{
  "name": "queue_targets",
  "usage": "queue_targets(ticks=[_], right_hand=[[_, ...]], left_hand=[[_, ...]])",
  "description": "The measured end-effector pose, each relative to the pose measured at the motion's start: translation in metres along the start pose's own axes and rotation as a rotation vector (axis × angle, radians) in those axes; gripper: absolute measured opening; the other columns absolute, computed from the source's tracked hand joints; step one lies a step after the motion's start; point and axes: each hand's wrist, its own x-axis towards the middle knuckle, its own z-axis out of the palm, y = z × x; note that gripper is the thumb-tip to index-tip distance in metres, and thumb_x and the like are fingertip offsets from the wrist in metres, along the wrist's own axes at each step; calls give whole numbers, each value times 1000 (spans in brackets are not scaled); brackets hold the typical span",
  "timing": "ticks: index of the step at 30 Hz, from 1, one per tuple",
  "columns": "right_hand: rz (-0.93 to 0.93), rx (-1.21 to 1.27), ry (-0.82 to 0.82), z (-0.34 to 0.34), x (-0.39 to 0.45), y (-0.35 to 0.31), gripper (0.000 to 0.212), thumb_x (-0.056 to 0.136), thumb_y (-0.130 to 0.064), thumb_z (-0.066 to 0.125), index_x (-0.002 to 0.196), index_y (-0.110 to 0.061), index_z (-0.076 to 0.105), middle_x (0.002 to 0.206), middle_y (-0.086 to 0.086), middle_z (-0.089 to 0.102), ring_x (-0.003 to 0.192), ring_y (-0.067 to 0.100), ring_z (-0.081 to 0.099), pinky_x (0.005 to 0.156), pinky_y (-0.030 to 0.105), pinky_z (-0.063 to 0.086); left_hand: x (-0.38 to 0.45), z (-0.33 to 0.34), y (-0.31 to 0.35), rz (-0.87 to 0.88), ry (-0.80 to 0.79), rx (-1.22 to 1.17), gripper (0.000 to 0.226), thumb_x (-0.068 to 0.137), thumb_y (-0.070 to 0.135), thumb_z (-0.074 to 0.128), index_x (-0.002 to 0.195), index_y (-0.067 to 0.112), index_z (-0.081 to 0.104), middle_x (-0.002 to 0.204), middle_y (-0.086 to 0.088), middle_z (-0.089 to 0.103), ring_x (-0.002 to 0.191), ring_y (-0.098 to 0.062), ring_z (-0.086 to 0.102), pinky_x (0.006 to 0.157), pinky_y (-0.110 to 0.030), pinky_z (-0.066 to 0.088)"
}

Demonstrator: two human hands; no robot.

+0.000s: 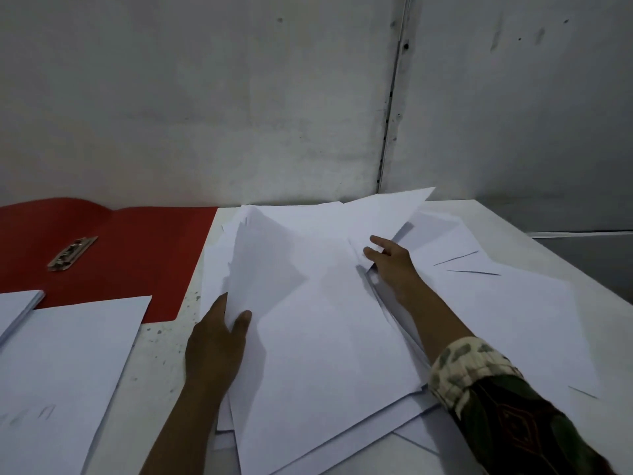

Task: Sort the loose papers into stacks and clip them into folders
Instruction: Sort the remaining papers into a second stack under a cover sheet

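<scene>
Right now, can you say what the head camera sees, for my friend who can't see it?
A person's left hand pinches the edge of a messy pile of white papers on a white table, while the right hand reaches into the sheets farther back. An open red folder with a metal clip lies at left, beside a neater paper stack.

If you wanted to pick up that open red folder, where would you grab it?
Probably by the near right corner of the red folder, coming from the right. It lies open and flat, that edge is bare on the table, while sheets cover its near left part and the metal clip sits mid-panel.
</scene>
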Motion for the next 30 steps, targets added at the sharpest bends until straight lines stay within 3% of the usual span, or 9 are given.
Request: queue_targets(ticks=[2, 3, 4, 5, 7, 10, 16, 23, 30], right_hand=[[10, -48, -38, 3, 0, -4, 29, 93, -16, 51, 119, -6, 60, 98, 2, 50, 89, 21, 49, 74, 23, 38], [19, -55, -29, 4, 2, -4, 31, 92, -13, 49, 105, 15, 48, 84, 5, 47, 76, 21, 44, 63, 25, 34], [20, -57, -13, 6, 2, -4, 23, 90, -11, 46, 69, -13, 35, 72, 6, 40, 67, 20, 36, 56, 27, 28], [7, -38, 20, 5, 4, -2, 23, 89, -10, 45, 67, -13, 50, 68, 5, 39, 64, 21, 35, 54, 28, 29], [-29, -5, 143, 3, 5, 7, 17, 91, -10, 49, 96, -8, 65, 95, 9, 62, 90, 26, 57, 77, 32, 47], [-61, 48, 417, -7, -1, 16, 46, 88, -10, 57, 133, -5, 49, 141, 9, 48, 130, 26, 45, 110, 32, 35], [-5, 204, 563, -28, -4, 26, 51, 86, -2, 52, 136, -8, 46, 144, 7, 44, 128, 24, 47, 105, 41, 43], [124, 522, 621, -52, -10, 31, 51, 87, 4, 54, 136, -6, 46, 135, 7, 52, 102, 19, 58, 96, 24, 43], [95, 408, 265, -45, -39, 19, 70, 89, -1, 57, 147, -20, 24, 129, 2, 53, 105, 18, 55, 94, 32, 45]], left_hand=[[0, 0, 0, -8, 1, -12, 51, 92, 28, 49, 138, 8, 38, 136, -16, 49, 124, -36, 46, 103, -46, 36], [-1, 0, 1, -9, 5, -24, 51, 93, 27, 49, 139, 7, 38, 138, -16, 48, 125, -36, 45, 105, -46, 35], [-1, -1, 2, -8, 12, -42, 51, 93, 25, 50, 139, 7, 37, 138, -16, 47, 126, -36, 44, 106, -45, 34], [-2, -1, 3, -6, 22, -62, 51, 92, 23, 50, 139, 6, 37, 139, -16, 46, 127, -36, 43, 107, -45, 33], [-4, -3, 5, -19, 53, -103, 51, 92, 20, 50, 139, 4, 36, 141, -17, 44, 129, -36, 41, 108, -45, 31], [-1, -8, 0, -25, 97, -142, 49, 93, 19, 50, 138, 5, 39, 140, -17, 46, 129, -36, 42, 109, -47, 31], [4, -16, -5, -16, 116, -172, 48, 93, 15, 51, 137, 3, 40, 140, -17, 45, 130, -35, 40, 109, -44, 30], [12, -33, -24, -34, 153, -150, 46, 91, 13, 54, 134, 0, 44, 137, -20, 49, 127, -36, 44, 109, -46, 33], [3, -24, -13, 49, 140, -141, 55, 89, 14, 56, 140, 8, 36, 136, -17, 50, 122, -38, 48, 102, -46, 38]])
